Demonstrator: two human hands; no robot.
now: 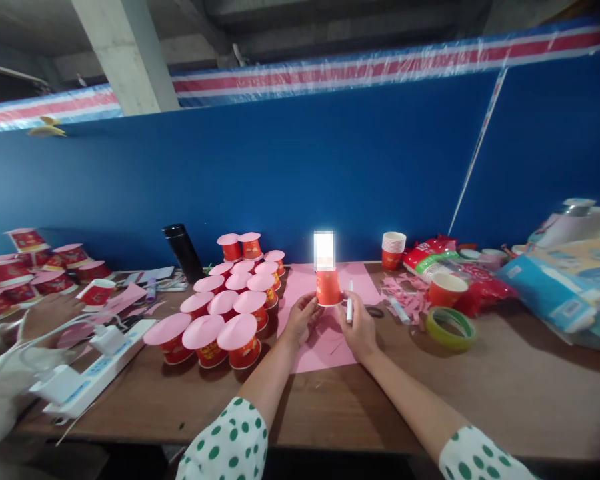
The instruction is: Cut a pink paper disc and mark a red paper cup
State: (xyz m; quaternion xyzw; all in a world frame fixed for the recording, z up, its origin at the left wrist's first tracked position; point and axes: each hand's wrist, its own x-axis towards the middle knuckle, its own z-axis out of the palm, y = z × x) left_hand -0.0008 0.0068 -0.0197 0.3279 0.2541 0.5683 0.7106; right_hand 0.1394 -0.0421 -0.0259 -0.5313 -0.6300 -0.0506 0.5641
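Note:
A red paper cup (328,287) stands upside down on a pink paper sheet (320,350) in the middle of the wooden table (505,387). My left hand (301,319) touches the cup's lower left side with curled fingers. My right hand (359,325) is closed around a white marker pen (350,301) held upright just right of the cup. A bright blurred rectangle (324,250) sits right behind the cup.
Several red cups capped with pink paper discs (223,313) crowd the left. A power strip (87,373) and another person's hand (45,313) lie far left. A black flask (183,252), stacked cups (393,248), a tape roll (450,328), pink scraps and packages lie around.

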